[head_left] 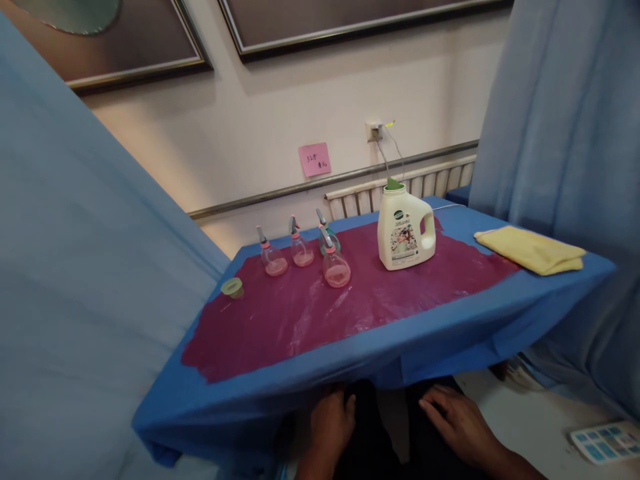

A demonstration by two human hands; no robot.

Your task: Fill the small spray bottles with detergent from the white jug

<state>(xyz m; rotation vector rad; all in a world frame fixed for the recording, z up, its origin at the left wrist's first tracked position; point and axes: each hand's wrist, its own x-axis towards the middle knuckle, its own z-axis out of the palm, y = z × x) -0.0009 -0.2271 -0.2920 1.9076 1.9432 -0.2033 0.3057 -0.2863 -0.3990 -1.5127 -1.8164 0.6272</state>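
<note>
My left hand (332,420) rests on my dark-clothed left thigh just below the table's front edge, its thumb apart and its fingertips partly hidden. My right hand (457,420) lies loosely open on the other thigh, holding nothing. On the table, beyond both hands, stands a cream detergent jug (406,233) with a side handle and a green piece in its open neck. To its left are several spray bottles: a front one (337,270) with pink liquid, a teal one (327,241) behind it, and clear ones (303,253) further left. A greenish cap (233,288) sits at the left.
A folded yellow cloth (530,250) lies at the right of the blue-covered table (480,307). A dark red sheet (280,327) covers the middle. Blue curtains (60,267) flank both sides. Behind are a radiator (440,180) and a wall socket (374,131). A power strip (605,441) lies on the floor.
</note>
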